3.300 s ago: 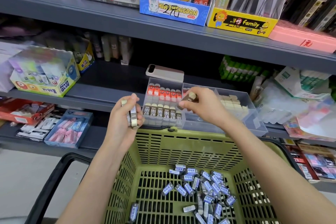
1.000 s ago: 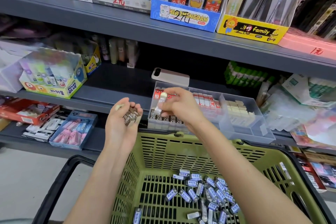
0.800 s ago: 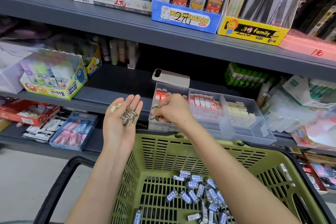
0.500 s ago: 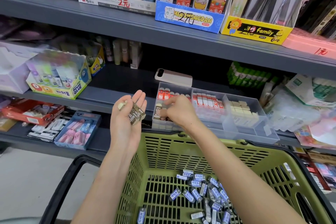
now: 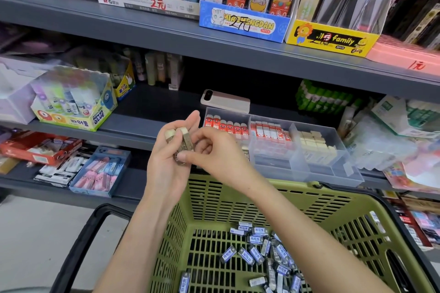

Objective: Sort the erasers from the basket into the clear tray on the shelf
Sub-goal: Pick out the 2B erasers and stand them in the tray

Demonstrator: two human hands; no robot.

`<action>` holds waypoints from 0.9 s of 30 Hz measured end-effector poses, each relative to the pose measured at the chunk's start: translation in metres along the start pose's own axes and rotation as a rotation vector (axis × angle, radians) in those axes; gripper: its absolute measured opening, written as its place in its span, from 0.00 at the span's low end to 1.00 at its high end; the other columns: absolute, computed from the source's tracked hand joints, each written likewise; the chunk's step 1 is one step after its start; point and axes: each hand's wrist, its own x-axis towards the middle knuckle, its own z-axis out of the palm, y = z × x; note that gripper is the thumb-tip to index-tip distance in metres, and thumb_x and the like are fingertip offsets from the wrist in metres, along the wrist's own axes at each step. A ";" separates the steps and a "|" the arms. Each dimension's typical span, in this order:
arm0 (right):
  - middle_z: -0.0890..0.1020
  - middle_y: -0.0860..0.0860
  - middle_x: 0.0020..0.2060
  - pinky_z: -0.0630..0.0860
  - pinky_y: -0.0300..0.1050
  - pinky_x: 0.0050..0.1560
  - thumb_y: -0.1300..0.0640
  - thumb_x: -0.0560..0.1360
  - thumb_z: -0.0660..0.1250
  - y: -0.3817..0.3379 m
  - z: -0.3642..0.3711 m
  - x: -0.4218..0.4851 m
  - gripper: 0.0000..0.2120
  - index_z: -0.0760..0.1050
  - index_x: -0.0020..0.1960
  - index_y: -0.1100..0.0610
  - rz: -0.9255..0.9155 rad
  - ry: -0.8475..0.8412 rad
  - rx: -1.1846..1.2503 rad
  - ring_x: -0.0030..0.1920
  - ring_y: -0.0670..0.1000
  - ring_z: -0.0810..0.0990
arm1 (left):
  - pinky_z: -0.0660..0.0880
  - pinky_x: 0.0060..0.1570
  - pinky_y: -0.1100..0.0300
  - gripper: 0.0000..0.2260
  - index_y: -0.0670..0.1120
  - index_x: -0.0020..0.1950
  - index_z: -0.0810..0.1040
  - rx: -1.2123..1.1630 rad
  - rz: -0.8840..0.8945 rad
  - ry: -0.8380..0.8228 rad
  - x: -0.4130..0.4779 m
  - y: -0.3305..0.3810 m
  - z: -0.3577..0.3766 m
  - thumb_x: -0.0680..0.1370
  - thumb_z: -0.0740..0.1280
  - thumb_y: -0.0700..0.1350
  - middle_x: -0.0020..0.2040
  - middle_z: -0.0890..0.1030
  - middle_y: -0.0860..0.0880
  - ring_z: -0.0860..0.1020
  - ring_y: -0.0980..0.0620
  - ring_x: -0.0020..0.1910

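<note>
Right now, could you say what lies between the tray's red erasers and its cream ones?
Red-and-white erasers, in the middle compartment of the tray; head view.

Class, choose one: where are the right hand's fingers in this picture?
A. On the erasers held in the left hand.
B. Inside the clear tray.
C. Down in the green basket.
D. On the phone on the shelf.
A: the right hand pinches the erasers that the left hand holds, above the green basket.
</note>
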 end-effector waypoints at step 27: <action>0.79 0.50 0.29 0.72 0.41 0.35 0.47 0.75 0.67 0.026 -0.023 0.015 0.18 0.76 0.31 0.56 0.193 0.111 -0.422 0.34 0.48 0.76 | 0.73 0.47 0.65 0.08 0.47 0.52 0.82 0.315 -0.001 0.341 0.003 -0.004 -0.003 0.80 0.62 0.43 0.44 0.79 0.53 0.76 0.59 0.43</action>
